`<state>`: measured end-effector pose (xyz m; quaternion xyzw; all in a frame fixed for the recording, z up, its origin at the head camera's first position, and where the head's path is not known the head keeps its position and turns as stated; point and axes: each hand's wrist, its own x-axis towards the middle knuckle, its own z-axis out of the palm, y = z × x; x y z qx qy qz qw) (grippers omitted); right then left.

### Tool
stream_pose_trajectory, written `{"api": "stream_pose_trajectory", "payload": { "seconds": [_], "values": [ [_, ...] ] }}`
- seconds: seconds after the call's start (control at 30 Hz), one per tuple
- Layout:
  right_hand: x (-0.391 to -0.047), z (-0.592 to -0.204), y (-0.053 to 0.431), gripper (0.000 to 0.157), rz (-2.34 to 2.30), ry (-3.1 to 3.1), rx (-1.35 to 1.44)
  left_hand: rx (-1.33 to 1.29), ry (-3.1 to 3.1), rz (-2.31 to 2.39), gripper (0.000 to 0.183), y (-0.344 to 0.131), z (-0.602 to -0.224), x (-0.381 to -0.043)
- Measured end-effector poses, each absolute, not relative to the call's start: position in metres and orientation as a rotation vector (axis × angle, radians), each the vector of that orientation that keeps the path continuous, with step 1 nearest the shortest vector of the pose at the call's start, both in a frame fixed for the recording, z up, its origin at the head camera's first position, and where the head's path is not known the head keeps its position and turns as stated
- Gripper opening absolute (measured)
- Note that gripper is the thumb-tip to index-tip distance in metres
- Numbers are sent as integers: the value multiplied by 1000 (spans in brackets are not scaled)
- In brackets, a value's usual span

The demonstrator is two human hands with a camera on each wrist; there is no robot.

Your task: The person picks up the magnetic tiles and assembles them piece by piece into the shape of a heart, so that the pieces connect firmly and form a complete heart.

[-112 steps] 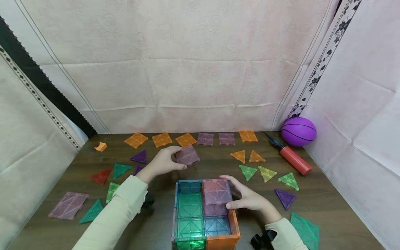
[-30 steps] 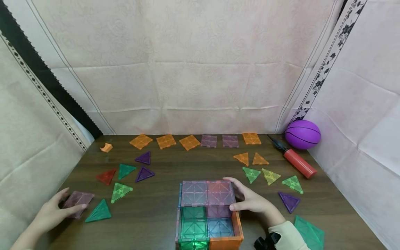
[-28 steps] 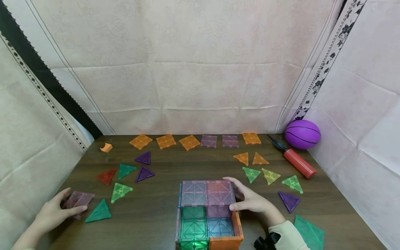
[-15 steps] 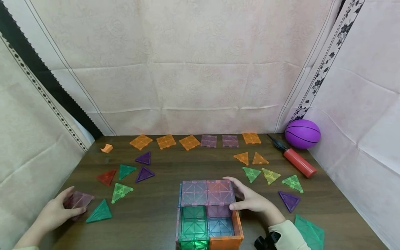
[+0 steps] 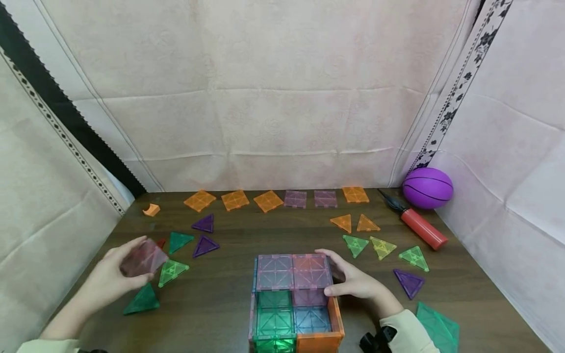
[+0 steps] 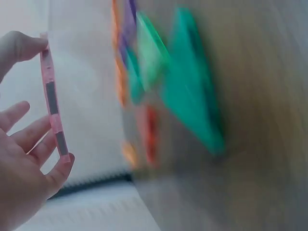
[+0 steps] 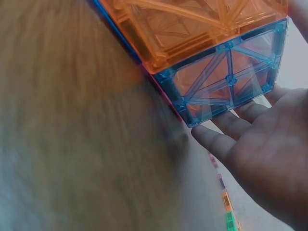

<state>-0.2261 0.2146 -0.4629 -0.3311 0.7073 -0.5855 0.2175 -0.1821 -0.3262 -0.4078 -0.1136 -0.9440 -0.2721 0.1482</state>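
Observation:
My left hand (image 5: 108,274) pinches a translucent pink square magnetic tile (image 5: 144,257) by its edges, raised above the table at the left. In the left wrist view the tile (image 6: 53,101) appears edge-on between thumb and fingertips. A box of magnetic tiles (image 5: 273,316) stands front and centre, with green, blue, orange and pink sides. Two pink squares (image 5: 275,272) cover its back part; the front part is uncovered. My right hand (image 5: 357,282) holds the box's back right corner, thumb on the side and fingers behind. In the right wrist view, fingertips touch a blue tile (image 7: 228,79).
Orange squares (image 5: 235,200) and pink squares (image 5: 325,198) lie along the back. Loose triangles lie left and right, including a dark green one (image 5: 142,300) below the raised tile. A red pump (image 5: 423,229) and a purple ball (image 5: 427,188) sit at the back right.
The left hand set one pink square on the box's back left, reached to the far left, and lifted another pink square up and rightward. The right hand has stayed at the box.

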Motion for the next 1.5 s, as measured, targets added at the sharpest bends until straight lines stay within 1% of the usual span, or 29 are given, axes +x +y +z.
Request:
{"api": "stream_pose_trajectory", "payload": {
  "seconds": [0.2, 0.4, 0.6, 0.8, 1.07, 1.23, 1.33, 1.4, 1.5],
  "values": [
    [-226, -463, 215, 85, -1621, 1961, -924, -647, -2633, -920, 85, -255, -389, -175],
    [-226, -462, 214, 84, -1616, 1971, -915, -977, -2593, -998, 85, -198, -386, -169],
    [-226, -463, 215, 84, -1615, 1973, -916, -1241, -2603, -1106, 84, -155, -392, -162],
    [-227, -464, 214, 85, -1612, 1976, -915, -1447, -2593, -1228, 79, -126, -397, -159],
    [-226, -464, 215, 86, -1615, 1977, -931, -1539, -2601, -1077, 82, -106, -402, -155],
    [-226, -463, 215, 84, -1618, 1979, -935, -1516, -2582, -1017, 81, -105, -405, -153],
    [-226, -463, 215, 85, -1616, 1984, -926, -1454, -2562, -993, 83, -107, -408, -152],
    [-225, -463, 215, 85, -1612, 1985, -918, -1387, -2590, -1066, 91, -110, -412, -151],
    [-225, -463, 216, 89, -1597, 1972, -912, -1219, -2717, -1284, 115, -117, -418, -149]
  ]
}}
